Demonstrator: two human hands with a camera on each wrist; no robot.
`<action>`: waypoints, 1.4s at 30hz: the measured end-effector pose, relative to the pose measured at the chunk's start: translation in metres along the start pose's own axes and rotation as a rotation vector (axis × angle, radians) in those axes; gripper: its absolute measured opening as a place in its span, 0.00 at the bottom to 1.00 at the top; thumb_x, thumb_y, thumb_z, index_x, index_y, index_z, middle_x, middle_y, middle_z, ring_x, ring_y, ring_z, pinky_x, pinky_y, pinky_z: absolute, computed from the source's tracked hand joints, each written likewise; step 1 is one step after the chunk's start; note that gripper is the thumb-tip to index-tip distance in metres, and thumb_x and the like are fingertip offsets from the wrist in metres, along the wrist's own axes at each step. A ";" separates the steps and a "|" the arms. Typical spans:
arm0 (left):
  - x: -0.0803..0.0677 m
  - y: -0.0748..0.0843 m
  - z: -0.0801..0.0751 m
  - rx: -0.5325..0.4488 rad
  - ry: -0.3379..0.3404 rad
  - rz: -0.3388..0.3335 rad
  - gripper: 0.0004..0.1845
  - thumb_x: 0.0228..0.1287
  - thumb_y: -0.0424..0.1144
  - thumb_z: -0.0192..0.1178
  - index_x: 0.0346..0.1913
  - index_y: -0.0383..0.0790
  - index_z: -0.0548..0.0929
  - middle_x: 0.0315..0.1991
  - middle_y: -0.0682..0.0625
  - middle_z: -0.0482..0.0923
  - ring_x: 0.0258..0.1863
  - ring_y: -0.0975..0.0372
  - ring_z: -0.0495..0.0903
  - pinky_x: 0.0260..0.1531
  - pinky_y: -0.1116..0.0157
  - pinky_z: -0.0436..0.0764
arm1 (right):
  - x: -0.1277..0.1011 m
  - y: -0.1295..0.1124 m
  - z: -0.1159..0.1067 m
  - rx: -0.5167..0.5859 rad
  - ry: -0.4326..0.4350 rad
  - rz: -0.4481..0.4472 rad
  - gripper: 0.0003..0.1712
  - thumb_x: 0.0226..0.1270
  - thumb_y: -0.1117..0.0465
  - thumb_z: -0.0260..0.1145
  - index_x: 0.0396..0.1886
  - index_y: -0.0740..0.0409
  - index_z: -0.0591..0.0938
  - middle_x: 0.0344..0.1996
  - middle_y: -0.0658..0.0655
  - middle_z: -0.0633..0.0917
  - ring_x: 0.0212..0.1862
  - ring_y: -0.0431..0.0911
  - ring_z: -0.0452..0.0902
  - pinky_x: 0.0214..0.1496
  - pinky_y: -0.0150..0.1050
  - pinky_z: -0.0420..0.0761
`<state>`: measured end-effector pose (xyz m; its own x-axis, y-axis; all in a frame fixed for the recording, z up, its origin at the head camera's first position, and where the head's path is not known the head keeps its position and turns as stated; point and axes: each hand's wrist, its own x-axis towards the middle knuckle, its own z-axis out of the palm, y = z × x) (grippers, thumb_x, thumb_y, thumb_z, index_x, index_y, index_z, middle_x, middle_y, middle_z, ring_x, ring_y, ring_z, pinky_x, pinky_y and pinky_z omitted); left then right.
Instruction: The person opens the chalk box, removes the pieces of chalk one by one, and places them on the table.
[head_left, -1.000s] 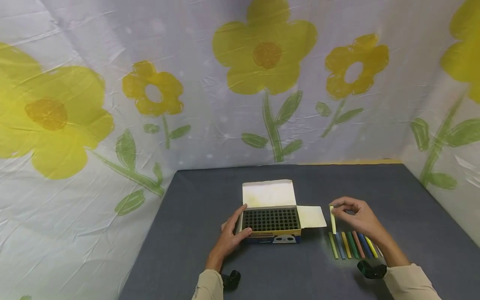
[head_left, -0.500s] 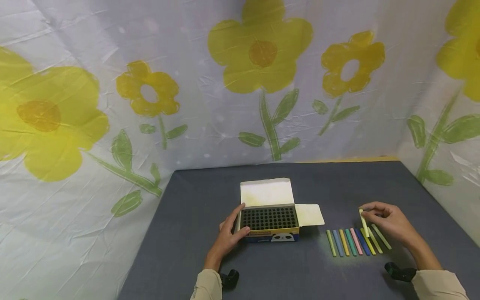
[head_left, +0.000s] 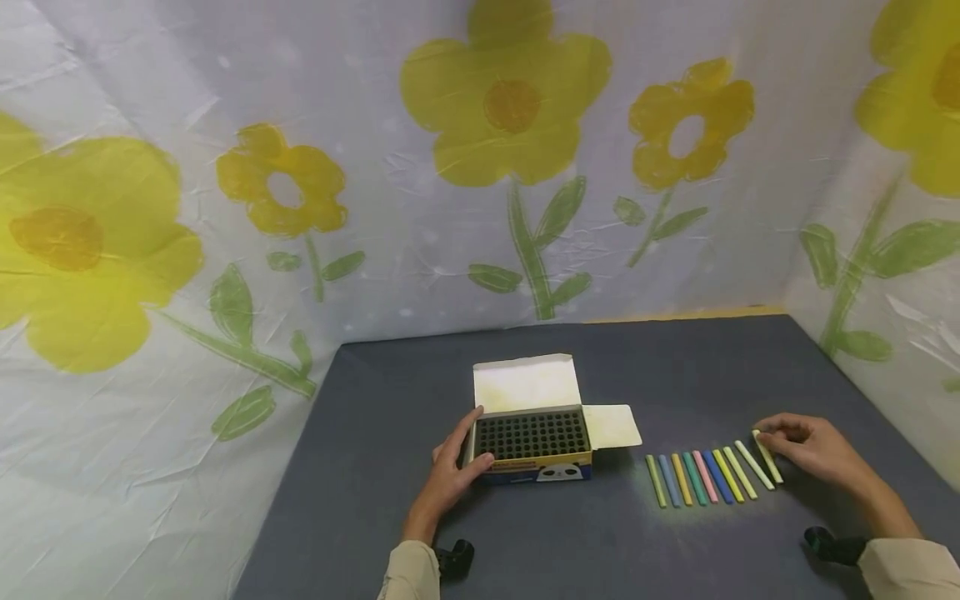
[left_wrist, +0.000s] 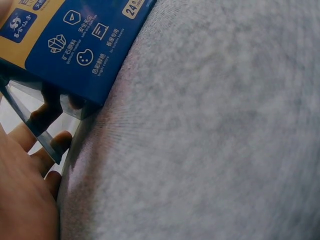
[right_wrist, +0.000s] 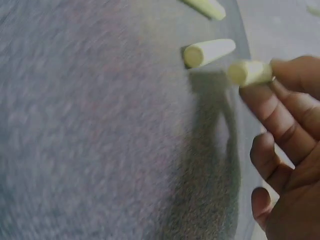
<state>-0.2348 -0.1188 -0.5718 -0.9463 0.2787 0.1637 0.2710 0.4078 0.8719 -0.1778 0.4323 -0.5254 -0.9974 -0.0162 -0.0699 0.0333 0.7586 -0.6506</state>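
My left hand [head_left: 446,483] holds the left end of a chalk box [head_left: 502,476], thumb at its front corner and fingers at the back. In the left wrist view the blue and yellow box [left_wrist: 85,45] has a clear plastic flap. Inside sits a dark insert [head_left: 532,433] with rows of round holes. At the right end of a row of coloured chalks, my right hand [head_left: 821,454] pinches a pale yellow chalk stick [head_left: 768,458]. Its far end looks just above or on the table; I cannot tell which. Beside it lies another pale chalk stick [right_wrist: 210,52].
The box's white lid [head_left: 527,383] stands open at the back, and a side flap [head_left: 612,426] sticks out right. Several chalk sticks, one of them pink [head_left: 705,477], lie side by side on the grey table [head_left: 585,542]. A flower-printed curtain [head_left: 420,250] surrounds the table.
My right hand has moved right and down with the pale chalk stick, from beside the box flap to the row's right end. The left hand has stayed on the box.
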 end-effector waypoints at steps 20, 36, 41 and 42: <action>0.000 0.003 -0.002 -0.004 -0.017 -0.002 0.39 0.68 0.50 0.64 0.79 0.69 0.60 0.81 0.52 0.57 0.80 0.41 0.51 0.68 0.28 0.46 | 0.013 -0.002 0.009 -0.383 0.094 -0.094 0.11 0.68 0.53 0.68 0.39 0.57 0.87 0.26 0.47 0.86 0.27 0.41 0.75 0.36 0.50 0.57; 0.002 0.000 -0.008 -0.104 -0.077 0.008 0.44 0.71 0.44 0.63 0.82 0.66 0.51 0.83 0.53 0.48 0.82 0.45 0.47 0.71 0.28 0.43 | 0.007 -0.036 0.008 -0.191 0.377 -0.139 0.27 0.74 0.46 0.63 0.57 0.65 0.81 0.45 0.70 0.86 0.41 0.59 0.77 0.41 0.62 0.55; -0.007 0.006 -0.013 -0.050 -0.007 0.032 0.40 0.72 0.45 0.59 0.82 0.60 0.55 0.80 0.45 0.58 0.78 0.41 0.55 0.66 0.30 0.47 | 0.008 -0.069 0.011 -0.131 0.430 -0.171 0.34 0.77 0.48 0.60 0.71 0.68 0.70 0.62 0.79 0.75 0.57 0.73 0.66 0.48 0.69 0.53; -0.009 0.008 -0.015 -0.024 0.017 0.038 0.39 0.72 0.47 0.59 0.82 0.59 0.56 0.79 0.44 0.60 0.77 0.40 0.56 0.64 0.31 0.48 | 0.009 -0.076 0.012 -0.129 0.435 -0.178 0.35 0.78 0.48 0.59 0.73 0.68 0.68 0.64 0.79 0.73 0.60 0.75 0.64 0.49 0.70 0.53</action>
<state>-0.2270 -0.1314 -0.5591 -0.9383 0.2790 0.2042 0.3024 0.3760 0.8759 -0.1890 0.3669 -0.4853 -0.9218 0.0998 0.3746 -0.1209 0.8440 -0.5225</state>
